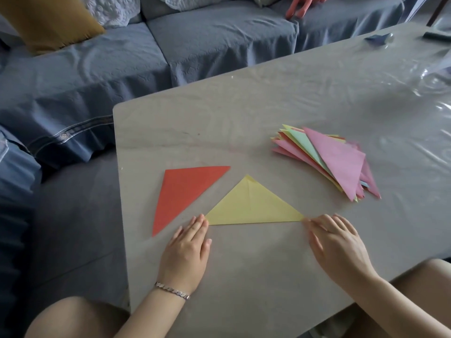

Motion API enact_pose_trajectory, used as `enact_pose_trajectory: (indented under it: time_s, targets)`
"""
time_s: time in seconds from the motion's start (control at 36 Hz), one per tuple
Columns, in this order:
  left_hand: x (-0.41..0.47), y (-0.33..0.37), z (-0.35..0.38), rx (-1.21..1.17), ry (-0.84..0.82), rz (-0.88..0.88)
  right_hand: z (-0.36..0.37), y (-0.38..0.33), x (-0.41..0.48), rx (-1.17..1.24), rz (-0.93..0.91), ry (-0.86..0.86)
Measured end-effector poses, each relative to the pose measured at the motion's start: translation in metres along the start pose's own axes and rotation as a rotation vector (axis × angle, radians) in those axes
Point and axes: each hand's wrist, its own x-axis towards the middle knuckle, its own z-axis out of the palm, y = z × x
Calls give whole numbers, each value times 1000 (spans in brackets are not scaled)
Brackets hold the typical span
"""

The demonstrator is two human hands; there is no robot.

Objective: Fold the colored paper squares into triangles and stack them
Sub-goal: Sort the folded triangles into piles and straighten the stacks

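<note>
A yellow paper triangle (253,206) lies flat on the table, its long folded edge facing me. My left hand (186,250) rests flat with straight fingertips touching the triangle's left corner. My right hand (338,242) lies flat with its fingertips at the right corner. A red paper triangle (181,193) lies flat just left of the yellow one. Farther right sits a fanned stack of folded triangles (329,159), pink on top, with green, yellow and red edges showing beneath.
The grey table (244,118) is covered in clear plastic film. A blue sofa (122,69) with a mustard cushion (46,20) runs behind and to the left. Another person's hand (305,6) rests on the sofa at the top. Small dark objects (378,39) lie at the far right.
</note>
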Motion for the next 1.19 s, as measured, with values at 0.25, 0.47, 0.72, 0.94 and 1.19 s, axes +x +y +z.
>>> enact_pose_trajectory:
  time_s: [0.25, 0.47, 0.72, 0.94, 1.19]
  targets:
    - [5, 7, -4, 12, 17, 2, -15, -15, 39, 54, 253, -163]
    - [17, 8, -13, -8, 73, 37, -8, -55, 94, 42, 419, -720]
    - [67, -22, -31, -6, 65, -233, -6, -54, 90, 257, 451, -747]
    - [77, -28, -24, 256, 79, -25, -9, -28, 61, 574, 421, -460]
    - [71, 14, -33, 275, 299, 269, -34, 14, 90, 866, 729, 169]
